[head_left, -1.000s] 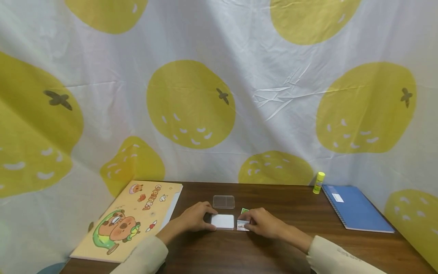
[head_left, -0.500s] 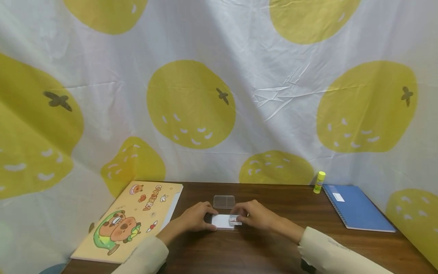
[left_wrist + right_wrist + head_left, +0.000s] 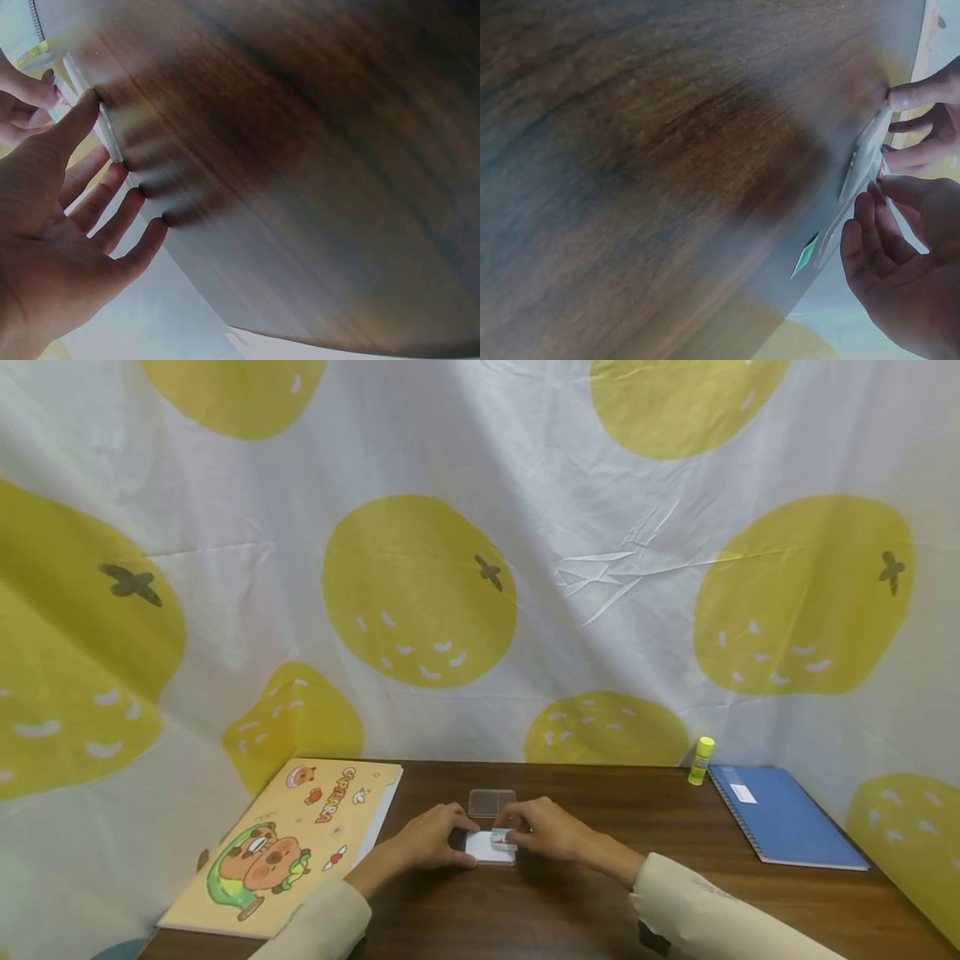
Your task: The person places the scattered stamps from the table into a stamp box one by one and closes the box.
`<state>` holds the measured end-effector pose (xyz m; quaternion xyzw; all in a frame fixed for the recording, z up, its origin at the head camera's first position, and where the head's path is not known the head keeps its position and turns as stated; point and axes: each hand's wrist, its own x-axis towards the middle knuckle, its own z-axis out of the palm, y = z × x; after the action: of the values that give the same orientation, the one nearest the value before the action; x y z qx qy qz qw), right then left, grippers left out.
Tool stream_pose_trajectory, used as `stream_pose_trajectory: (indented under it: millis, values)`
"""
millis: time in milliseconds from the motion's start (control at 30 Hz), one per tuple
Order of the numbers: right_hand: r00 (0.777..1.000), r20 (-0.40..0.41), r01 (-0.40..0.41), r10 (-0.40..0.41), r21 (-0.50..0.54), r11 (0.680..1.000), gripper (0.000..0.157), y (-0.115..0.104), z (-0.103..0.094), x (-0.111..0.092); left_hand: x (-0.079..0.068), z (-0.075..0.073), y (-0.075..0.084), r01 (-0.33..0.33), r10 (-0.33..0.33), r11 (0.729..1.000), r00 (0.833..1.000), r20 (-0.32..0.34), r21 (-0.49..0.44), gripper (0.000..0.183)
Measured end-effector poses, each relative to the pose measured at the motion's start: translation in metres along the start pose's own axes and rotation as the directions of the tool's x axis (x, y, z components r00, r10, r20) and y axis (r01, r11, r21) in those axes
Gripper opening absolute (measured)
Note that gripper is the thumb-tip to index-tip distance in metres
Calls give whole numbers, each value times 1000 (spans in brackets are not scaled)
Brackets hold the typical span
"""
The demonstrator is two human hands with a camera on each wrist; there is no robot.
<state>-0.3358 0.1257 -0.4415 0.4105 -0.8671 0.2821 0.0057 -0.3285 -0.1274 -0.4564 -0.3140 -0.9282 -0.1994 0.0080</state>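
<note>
- Head view: on the bench (image 3: 480, 918) I see a shallow clear case (image 3: 478, 849) with a white top; I take it as my landmark. The left hand (image 3: 430, 837) holds the left end of the case in its grip, thumb at the near edge, fingers toward the far edge. The right hand (image 3: 553, 831) has a narrow grip and pinches a small printed card (image 3: 500, 838) over the right part of the case; I cannot tell whether the card touches the white top. Behind the case lies a flat clear piece (image 3: 492, 803). Well to its left is a capybara folder (image 3: 300, 847); well to its right are an upright glue stick (image 3: 701, 762) and a blue notebook (image 3: 787, 818).
- Left wrist view: the left thumb touches the edge of the case.
- Right wrist view: I see the right thumb and fingertips close together beside the case. A small green piece (image 3: 805, 256) lies near the case.
</note>
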Motion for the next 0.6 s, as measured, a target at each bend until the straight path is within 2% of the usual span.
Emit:
stream_pose_trajectory:
  millis: [433,600]
  values:
    - [999,-31,-40,39,-52,998,17,7,17,10,0,0,0,15,-15,1000,1000,15,20,48]
    - [997,-69,-25,20,-76,997,15,7,21,13,0,0,-1,6,-6,1000,1000,16,19,48]
